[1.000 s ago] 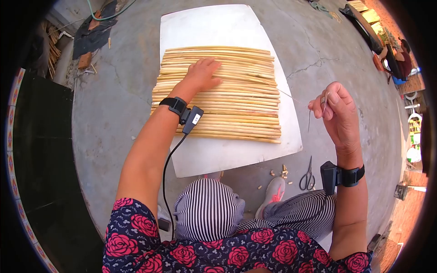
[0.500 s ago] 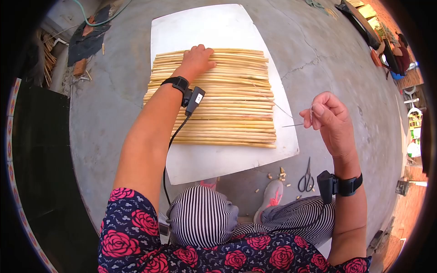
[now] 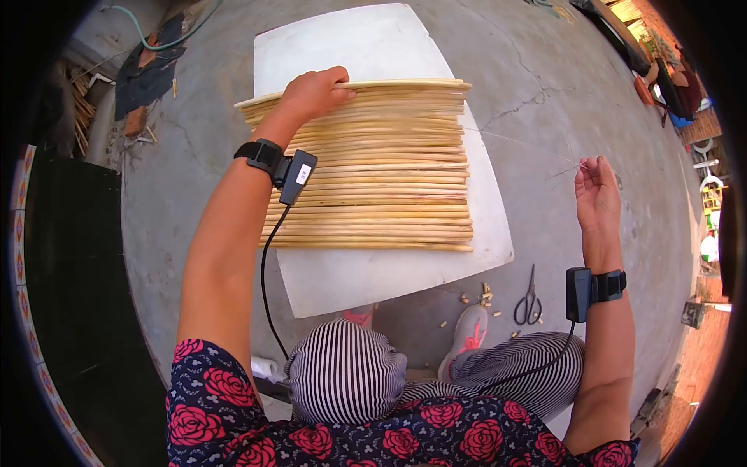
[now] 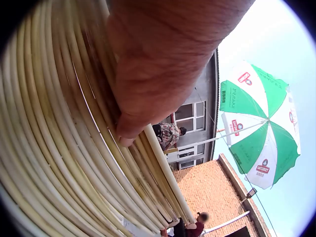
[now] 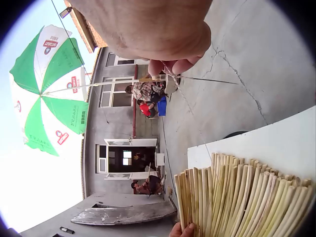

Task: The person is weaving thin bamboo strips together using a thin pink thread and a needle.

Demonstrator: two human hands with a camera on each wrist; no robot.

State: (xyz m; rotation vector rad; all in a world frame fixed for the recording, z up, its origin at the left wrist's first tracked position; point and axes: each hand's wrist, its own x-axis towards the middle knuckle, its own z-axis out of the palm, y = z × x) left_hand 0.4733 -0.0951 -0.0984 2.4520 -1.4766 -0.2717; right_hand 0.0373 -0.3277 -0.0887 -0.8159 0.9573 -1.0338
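A mat of pale straw-coloured stalks (image 3: 389,167) lies over a white board (image 3: 350,43), its rods side by side. At the mat's far edge my left hand (image 3: 315,95) grips the outermost stalks, with fingers over the edge and the thumb on the near side. That edge is raised off the board, as the left wrist view (image 4: 153,74) of the hand also shows. Out to the right, my right hand (image 3: 599,198) pinches a thin needle (image 5: 210,80) and a fine thread (image 3: 529,144). The thread stretches from those fingers to the mat's right side.
Black scissors (image 3: 527,305) lie on the concrete floor (image 3: 545,257) near my right knee, beside several short stalk offcuts (image 3: 486,294). A dark panel (image 3: 70,296) stands at the left. Other people and a green-and-white umbrella (image 5: 54,94) appear farther off.
My left hand has moved from lying on the stalks to the far edge and lifted it. The right hand has drawn outward to the right, and the thread has straightened.
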